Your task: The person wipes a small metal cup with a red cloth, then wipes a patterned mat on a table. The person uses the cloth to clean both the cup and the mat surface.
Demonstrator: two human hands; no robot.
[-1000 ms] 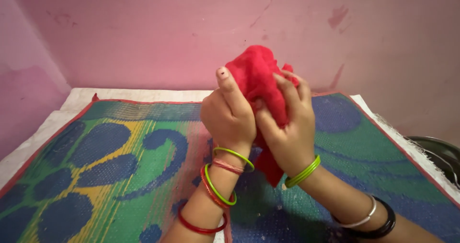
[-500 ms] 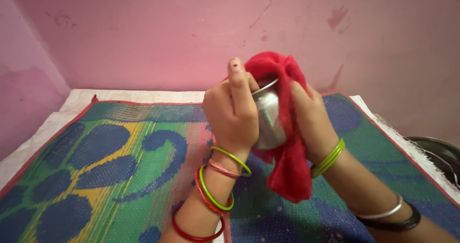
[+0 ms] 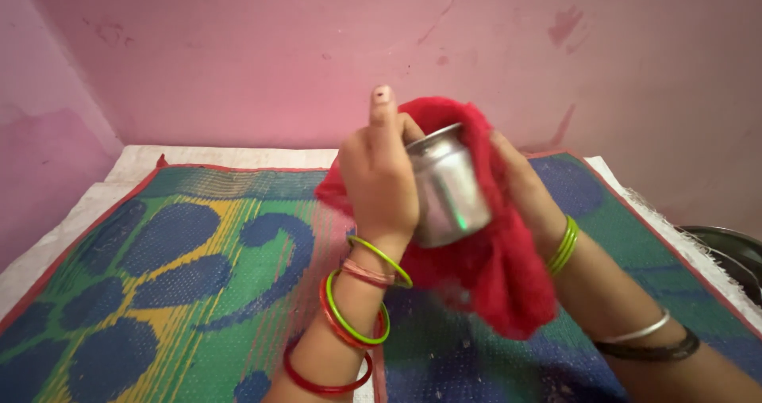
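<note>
Red cloth hides the right hand's palm.

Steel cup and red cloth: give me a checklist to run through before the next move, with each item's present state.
1. Left hand grips the small steel cup: ok, fingers wrap its side.
2. Red cloth is against the cup: ok, it covers the rim and far side and hangs below.
3. Right hand backs the cloth: ok, it presses from behind it.
4. Cup is held above the woven mat: ok, it is off the mat.
5. Inside of the cup is dry and clean: cannot tell, the mouth is hidden by cloth.
6. Steel vessel at the right edge is apart from the arms: ok.
</note>
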